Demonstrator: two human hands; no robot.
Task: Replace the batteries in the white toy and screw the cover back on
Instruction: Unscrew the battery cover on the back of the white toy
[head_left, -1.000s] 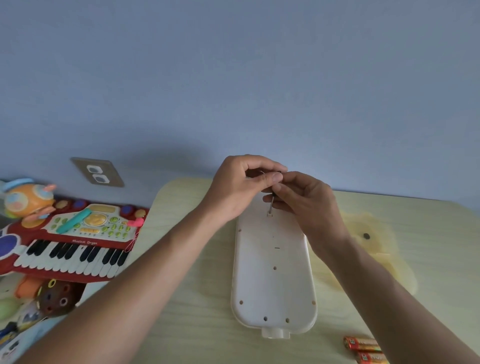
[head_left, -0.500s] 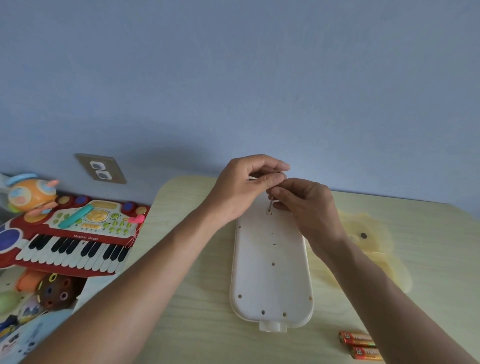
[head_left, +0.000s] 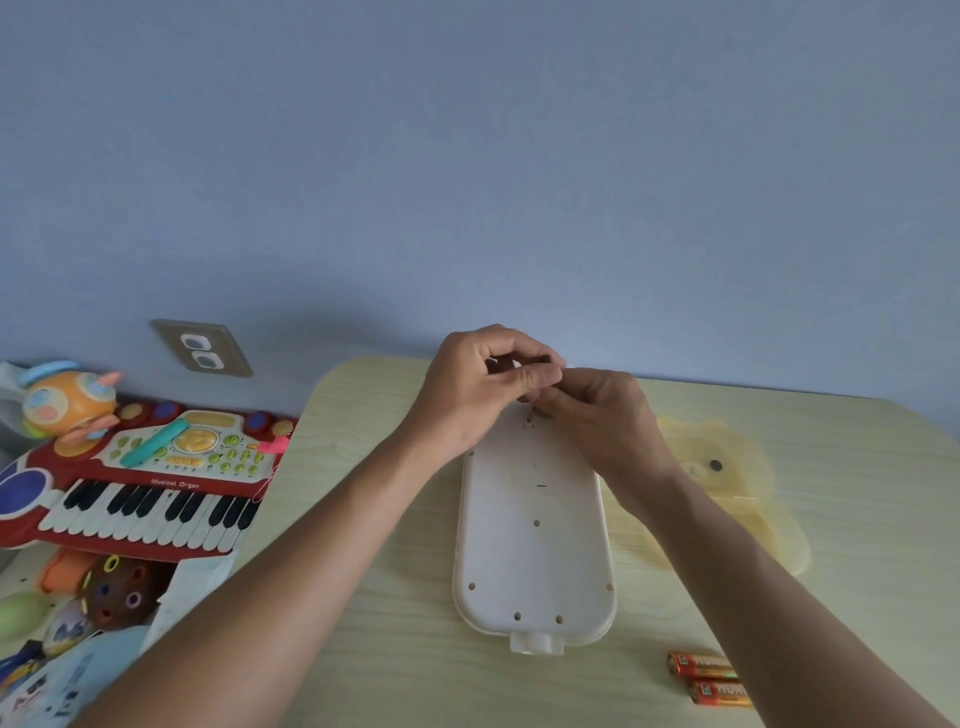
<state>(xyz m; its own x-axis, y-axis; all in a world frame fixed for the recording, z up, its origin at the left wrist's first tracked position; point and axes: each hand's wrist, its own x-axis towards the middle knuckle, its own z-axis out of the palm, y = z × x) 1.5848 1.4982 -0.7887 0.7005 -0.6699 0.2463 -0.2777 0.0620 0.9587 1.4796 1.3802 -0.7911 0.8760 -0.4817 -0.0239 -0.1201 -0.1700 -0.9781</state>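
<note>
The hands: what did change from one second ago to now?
Little changed. Both hands, left and right, stay pinched together at the far end of the white toy. The thin metal shaft seen between the fingers earlier is now hidden. The toy, the two batteries and the keyboard lie as before.

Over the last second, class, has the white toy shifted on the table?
No. The white toy keeps its spot beside the two batteries; only the head camera shifted.
</note>
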